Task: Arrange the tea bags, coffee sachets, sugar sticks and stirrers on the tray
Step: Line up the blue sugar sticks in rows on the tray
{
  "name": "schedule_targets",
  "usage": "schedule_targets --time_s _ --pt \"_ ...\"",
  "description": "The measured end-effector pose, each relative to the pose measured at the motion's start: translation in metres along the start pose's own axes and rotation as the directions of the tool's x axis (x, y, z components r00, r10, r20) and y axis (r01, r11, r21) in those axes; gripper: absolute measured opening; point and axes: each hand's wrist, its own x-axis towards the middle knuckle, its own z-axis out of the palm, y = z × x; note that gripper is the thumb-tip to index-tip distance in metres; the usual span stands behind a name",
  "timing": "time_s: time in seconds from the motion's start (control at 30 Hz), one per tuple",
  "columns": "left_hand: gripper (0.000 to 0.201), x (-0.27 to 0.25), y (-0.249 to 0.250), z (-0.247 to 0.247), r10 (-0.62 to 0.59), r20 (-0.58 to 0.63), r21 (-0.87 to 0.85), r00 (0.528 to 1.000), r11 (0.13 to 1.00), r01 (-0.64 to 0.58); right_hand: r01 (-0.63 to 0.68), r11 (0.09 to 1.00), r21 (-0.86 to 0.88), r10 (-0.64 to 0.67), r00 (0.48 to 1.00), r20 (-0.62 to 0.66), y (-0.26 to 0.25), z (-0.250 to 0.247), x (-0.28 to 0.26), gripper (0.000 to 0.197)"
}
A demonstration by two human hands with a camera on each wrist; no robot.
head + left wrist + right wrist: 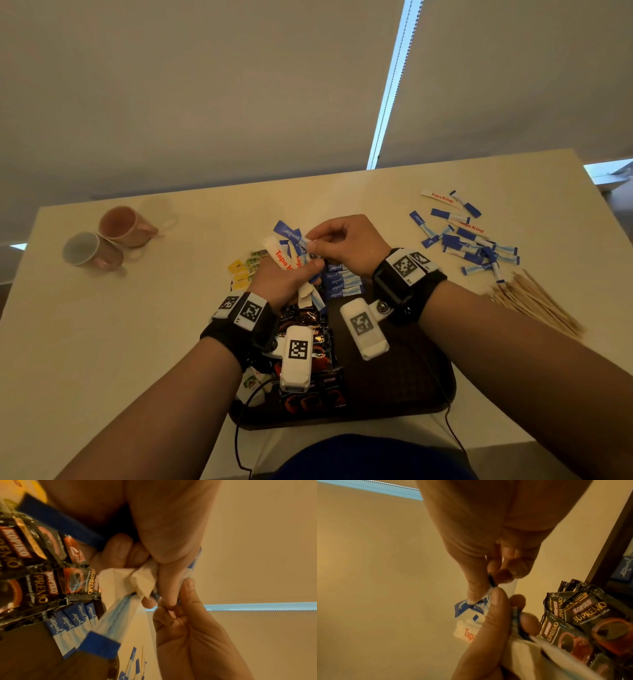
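My left hand [291, 277] grips a fanned bundle of sugar sticks [286, 251], white and blue, above the far edge of the dark tray [411, 387]. My right hand [320, 241] pinches the top end of one blue stick in that bundle [469, 605] between thumb and forefinger. On the tray lie black coffee sachets [308, 346] and a neat row of blue sugar sticks [340, 281]. Yellow and green tea bags [244, 268] lie at the tray's far left corner, partly hidden by my left hand. Loose sugar sticks [469, 241] and wooden stirrers [534, 301] lie on the table to the right.
Two pink mugs [113, 238] lie on their sides at the table's far left. The tray's right half shows bare surface. Cables run from both wrist cameras over the tray's near edge. A window blind hangs behind the table.
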Motion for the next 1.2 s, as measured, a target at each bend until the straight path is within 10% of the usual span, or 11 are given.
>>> schedule_targets --time_s 0.4,0.7,1.2 --pt "0.014 0.003 -0.006 -0.004 0.021 -0.008 0.109 1.000 0.994 -0.020 0.014 0.970 -0.241 0.002 0.998 0.063 -0.004 0.000 0.001 0.016" --pt "0.009 -0.001 0.007 -0.010 -0.011 -0.069 -0.016 0.998 1.000 0.010 -0.071 0.993 0.093 0.077 0.995 -0.057 -0.007 -0.013 -0.005 0.025" --pt "0.024 0.008 0.011 -0.012 -0.056 -0.104 -0.054 0.993 0.997 0.051 -0.045 0.998 -0.037 0.043 0.998 -0.050 0.011 -0.018 -0.013 0.012"
